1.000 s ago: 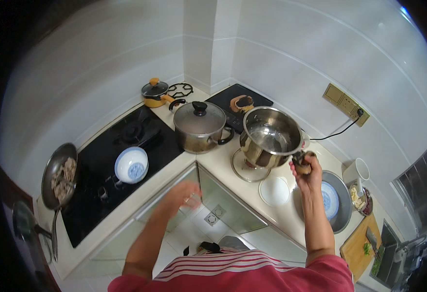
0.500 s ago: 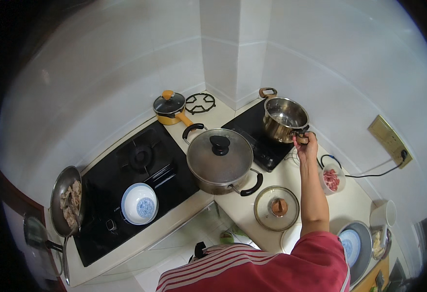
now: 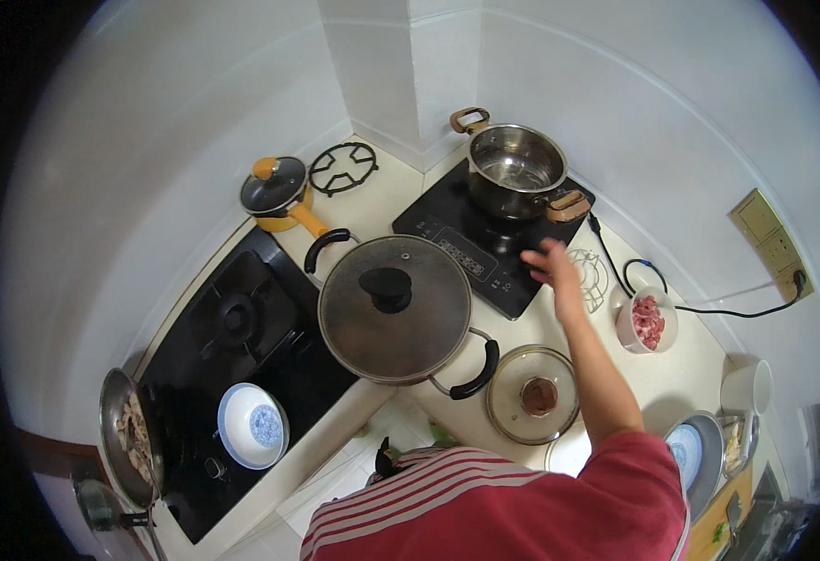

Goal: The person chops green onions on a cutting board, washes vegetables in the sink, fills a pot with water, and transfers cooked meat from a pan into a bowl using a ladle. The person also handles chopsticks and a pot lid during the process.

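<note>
My right hand (image 3: 557,271) is open and holds nothing, its fingers apart over the front right edge of a black induction cooktop (image 3: 513,297). Just beyond it, a shiny steel pot (image 3: 502,203) with wood-coloured handles stands on that cooktop without a lid. The pot seems to have only a little clear liquid or shine at its bottom; I cannot tell which. Nearer to me, a glass lid (image 3: 508,402) with a brown knob lies on the counter below my forearm. My left hand is out of view.
A large lidded pot (image 3: 359,323) stands left of the cooktop. On the gas stove (image 3: 312,374) sits a blue-and-white bowl (image 3: 234,425); a pan (image 3: 115,407) of cooked meat is far left. A tub of raw meat (image 3: 648,323), wire rack (image 3: 589,279) and power cord (image 3: 709,309) lie right.
My right hand has let go of the steel pot's handle and drawn back toward me. The pot now rests on the cooktop. The whole view has shifted slightly.
</note>
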`<state>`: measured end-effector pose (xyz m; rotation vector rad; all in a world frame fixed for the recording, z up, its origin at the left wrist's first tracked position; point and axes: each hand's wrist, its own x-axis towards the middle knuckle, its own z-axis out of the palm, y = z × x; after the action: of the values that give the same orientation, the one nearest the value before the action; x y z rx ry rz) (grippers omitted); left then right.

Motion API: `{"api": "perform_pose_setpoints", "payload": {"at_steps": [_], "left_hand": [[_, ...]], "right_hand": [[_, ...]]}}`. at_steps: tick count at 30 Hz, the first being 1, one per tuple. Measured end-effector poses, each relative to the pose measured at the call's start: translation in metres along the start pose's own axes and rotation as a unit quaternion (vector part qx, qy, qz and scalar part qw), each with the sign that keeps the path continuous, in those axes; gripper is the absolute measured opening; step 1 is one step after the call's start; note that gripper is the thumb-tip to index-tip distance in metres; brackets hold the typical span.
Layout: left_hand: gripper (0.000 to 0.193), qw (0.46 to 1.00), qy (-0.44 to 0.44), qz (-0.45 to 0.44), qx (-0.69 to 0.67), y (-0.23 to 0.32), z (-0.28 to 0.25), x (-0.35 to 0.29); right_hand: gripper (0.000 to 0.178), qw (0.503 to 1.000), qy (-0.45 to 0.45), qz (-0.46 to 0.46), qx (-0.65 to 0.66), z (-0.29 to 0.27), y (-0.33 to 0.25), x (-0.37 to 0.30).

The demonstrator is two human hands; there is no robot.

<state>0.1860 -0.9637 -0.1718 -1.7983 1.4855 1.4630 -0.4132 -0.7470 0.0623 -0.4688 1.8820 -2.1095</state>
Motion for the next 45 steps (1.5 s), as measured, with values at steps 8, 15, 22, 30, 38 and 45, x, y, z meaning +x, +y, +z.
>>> {"api": "perform_pose_setpoints", "payload": {"at_steps": [8, 15, 22, 30, 38, 45], "left_hand": [[0.026, 1.000, 0.014, 0.006, -0.010, 0.010, -0.016, 0.009], [0.027, 1.000, 0.015, -0.014, -0.016, -0.013, -0.002, -0.004], [0.028, 0.999, 0.011, -0.039, -0.018, -0.019, 0.007, -0.004], [0.029, 1.000, -0.016, -0.024, 0.001, 0.011, 0.005, 0.028], [0.031, 1.000, -0.021, -0.002, -0.012, 0.036, 0.008, 0.047], [0.032, 0.999, -0.014, -0.007, -0.052, 0.013, 0.017, 0.036]], "right_hand": [[0.051, 0.792, -0.172, -0.216, -0.545, 0.018, -0.011, -0.041], [0.049, 0.765, -0.256, -0.358, -0.471, 0.080, 0.002, 0.052], [0.043, 0.718, -0.289, -0.361, -0.520, 0.100, 0.007, 0.077], [0.052, 0.648, -0.296, -0.008, -0.702, 0.003, -0.049, -0.094], [0.022, 0.795, -0.104, -0.001, -0.598, -0.022, -0.048, -0.151], [0.019, 0.908, 0.023, -0.204, -0.364, -0.017, -0.155, -0.025]]}}
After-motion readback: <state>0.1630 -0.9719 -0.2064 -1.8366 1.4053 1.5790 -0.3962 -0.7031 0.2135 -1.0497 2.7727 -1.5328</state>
